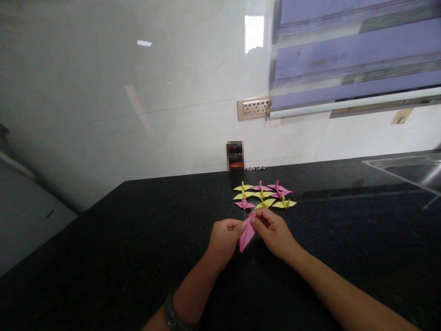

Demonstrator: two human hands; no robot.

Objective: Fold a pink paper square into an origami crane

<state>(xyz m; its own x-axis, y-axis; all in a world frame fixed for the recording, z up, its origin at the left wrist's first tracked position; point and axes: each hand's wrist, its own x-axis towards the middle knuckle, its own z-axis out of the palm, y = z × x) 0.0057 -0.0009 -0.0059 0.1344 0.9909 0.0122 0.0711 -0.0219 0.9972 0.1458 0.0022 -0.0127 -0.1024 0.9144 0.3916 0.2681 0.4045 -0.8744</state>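
— What's in the hands?

— A pink folded paper [246, 235], a long narrow point, held just above the black counter [138, 239]. The left hand [223, 236] pinches its upper left edge. The right hand [272, 232] pinches the top from the other side, so the fingertips nearly meet.

— Why are both hands so close?

— I'd say it steadies the thin flaps, since one hand alone would let them spring open. It's blurry from here, so I can't tell which flap the right fingers have.

— And the coloured bits behind?

— Paper cranes [263, 196], yellow and pink, in tidy rows just beyond the hands. They're probably parked there to be out of the way yet within reach.
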